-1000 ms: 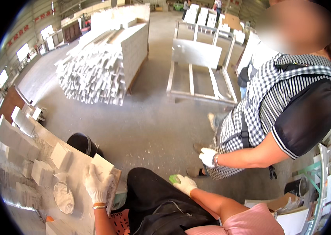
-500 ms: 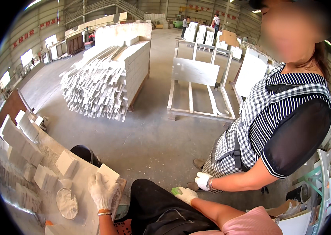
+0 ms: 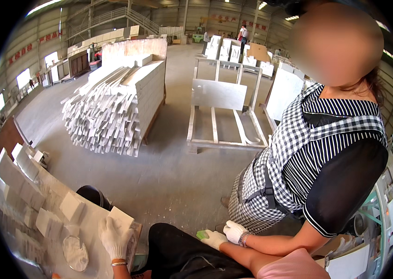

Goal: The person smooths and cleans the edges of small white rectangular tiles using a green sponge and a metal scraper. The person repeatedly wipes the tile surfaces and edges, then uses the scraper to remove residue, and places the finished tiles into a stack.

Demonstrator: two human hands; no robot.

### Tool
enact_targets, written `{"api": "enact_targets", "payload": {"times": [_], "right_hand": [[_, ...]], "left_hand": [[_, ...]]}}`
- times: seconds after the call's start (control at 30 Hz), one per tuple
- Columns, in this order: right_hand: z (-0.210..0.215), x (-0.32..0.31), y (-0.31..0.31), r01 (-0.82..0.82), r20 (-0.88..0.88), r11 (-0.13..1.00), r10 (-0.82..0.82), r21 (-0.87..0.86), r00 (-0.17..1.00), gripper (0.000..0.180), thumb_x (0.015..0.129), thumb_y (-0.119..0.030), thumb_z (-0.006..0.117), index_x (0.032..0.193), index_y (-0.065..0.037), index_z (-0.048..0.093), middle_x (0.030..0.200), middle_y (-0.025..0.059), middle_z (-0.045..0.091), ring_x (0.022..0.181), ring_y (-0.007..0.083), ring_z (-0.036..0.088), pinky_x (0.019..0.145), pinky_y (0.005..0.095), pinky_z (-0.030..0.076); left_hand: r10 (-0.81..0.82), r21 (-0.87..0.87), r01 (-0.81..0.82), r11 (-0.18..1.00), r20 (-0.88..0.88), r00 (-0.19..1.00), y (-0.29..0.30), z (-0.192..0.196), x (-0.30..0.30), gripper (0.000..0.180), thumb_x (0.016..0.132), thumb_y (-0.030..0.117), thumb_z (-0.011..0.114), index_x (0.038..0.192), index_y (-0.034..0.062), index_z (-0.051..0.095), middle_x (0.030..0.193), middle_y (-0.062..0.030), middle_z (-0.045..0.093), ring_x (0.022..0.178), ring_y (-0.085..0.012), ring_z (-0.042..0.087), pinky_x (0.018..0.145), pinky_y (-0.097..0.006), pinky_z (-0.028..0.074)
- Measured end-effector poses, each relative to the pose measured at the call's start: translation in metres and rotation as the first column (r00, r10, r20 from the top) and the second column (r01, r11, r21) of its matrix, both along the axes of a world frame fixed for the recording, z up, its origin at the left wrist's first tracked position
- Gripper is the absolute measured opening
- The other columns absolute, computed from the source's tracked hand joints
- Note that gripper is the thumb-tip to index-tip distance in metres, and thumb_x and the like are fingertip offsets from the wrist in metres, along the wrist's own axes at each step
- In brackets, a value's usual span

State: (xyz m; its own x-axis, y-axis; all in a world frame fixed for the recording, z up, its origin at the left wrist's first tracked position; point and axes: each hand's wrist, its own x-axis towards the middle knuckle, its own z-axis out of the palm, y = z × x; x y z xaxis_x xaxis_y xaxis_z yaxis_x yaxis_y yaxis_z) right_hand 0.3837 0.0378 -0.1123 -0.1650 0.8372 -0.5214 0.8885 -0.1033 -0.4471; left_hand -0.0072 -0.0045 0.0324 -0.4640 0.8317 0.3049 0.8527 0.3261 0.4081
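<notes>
Far left, worktable (image 3: pixel 29 204) carries scattered pale stone tiles (image 3: pixel 71 207) plus round glass disc (image 3: pixel 75 253). Our left hand (image 3: pixel 114 237), white glove, fingers spread flat on square tile (image 3: pixel 123 218) at table's near corner, pressing not gripping. We reckon flat palm best, keeps tile off that edge. Right hand (image 3: pixel 214 240), gloved, fingers loosely curled around small green thing (image 3: pixel 202 235), grip unclear. Just beside it, co-worker's gloved hand (image 3: pixel 232 231), checked apron (image 3: pixel 280 176) above.
</notes>
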Motion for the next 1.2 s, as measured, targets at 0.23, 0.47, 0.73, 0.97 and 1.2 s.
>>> {"api": "enact_targets", "payload": {"times": [0.23,0.47,0.73,0.97,1.2], "right_hand": [[-0.020,0.002,0.000,-0.054,0.036,0.998,0.054,0.011,0.998,0.064,0.088,-0.058,0.059,0.136,-0.016,0.055,0.117,0.0241,0.069,0.110,0.0432,0.066,0.093,0.0501,0.051],[-0.017,0.028,-0.001,-0.104,0.037,0.968,0.098,0.229,0.994,0.059,0.093,-0.049,0.058,0.134,-0.008,0.056,0.110,0.0252,0.069,0.105,0.0438,0.066,0.092,0.0495,0.051],[0.100,0.002,-0.028,-0.194,-0.065,0.971,0.205,0.141,0.977,0.028,0.095,-0.031,0.058,0.101,-0.004,0.060,0.107,0.0302,0.061,0.090,0.0519,0.063,0.084,0.0556,0.050],[0.018,0.050,0.023,-0.221,0.070,0.930,0.210,0.294,0.975,0.021,0.091,-0.025,0.055,0.096,-0.005,0.059,0.096,0.0264,0.065,0.094,0.0458,0.063,0.082,0.0522,0.050],[0.108,0.010,-0.002,-0.444,0.318,0.891,0.394,0.100,0.862,0.041,0.089,-0.042,0.060,0.110,-0.007,0.062,0.100,0.0215,0.069,0.101,0.0407,0.065,0.087,0.0484,0.050]], "left_hand": [[-0.029,0.033,0.027,0.999,0.066,0.997,-0.002,0.015,0.006,0.076,0.062,0.039,0.086,0.123,0.0058,0.054,0.118,-0.0188,0.056,0.108,-0.0411,0.056,0.091,-0.050,0.048],[-0.043,0.087,0.041,0.995,0.015,0.999,0.002,0.014,0.012,0.070,0.062,0.040,0.086,0.115,0.0049,0.059,0.116,-0.0176,0.057,0.109,-0.0393,0.055,0.092,-0.049,0.047],[-0.036,0.040,0.036,0.999,0.011,0.999,-0.011,0.022,0.008,0.072,0.065,0.042,0.084,0.120,0.0040,0.059,0.117,-0.0190,0.059,0.112,-0.0397,0.055,0.096,-0.050,0.046],[-0.046,0.051,0.047,0.998,-0.015,0.999,-0.007,0.029,0.015,0.068,0.065,0.043,0.083,0.115,0.0051,0.059,0.113,-0.0173,0.058,0.111,-0.0382,0.055,0.095,-0.050,0.045],[-0.046,0.045,0.047,0.998,-0.021,0.999,-0.021,0.021,0.009,0.066,0.066,0.045,0.083,0.113,0.0061,0.058,0.114,-0.0163,0.057,0.111,-0.0383,0.053,0.096,-0.050,0.044]]}}
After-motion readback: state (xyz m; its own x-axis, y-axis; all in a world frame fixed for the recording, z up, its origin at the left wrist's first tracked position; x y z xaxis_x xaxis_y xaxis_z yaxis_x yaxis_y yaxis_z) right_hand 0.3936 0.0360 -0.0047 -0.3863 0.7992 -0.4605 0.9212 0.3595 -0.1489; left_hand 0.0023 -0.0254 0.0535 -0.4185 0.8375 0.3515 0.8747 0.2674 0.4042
